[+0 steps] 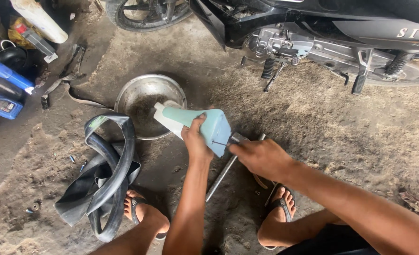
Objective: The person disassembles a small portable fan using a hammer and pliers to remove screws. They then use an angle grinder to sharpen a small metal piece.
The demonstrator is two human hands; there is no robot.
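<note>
Head view: bottle (197,123) lies tilted, neck toward bowl (148,94).

The ground is a rough, dirty concrete floor (341,123) dusted with grey-brown grit; a dented round metal basin (149,105) sits on it near the middle; just left and nearer, a slack black rubber inner tube (106,177) lies in loose folds; a long thin metal rod (222,174) lies slanted in front of the basin; blue plastic oil bottles (3,89) stand at the left edge; a black motorcycle (322,33) is parked along the far side; two feet in black sandals (278,212) rest on the floor
</note>
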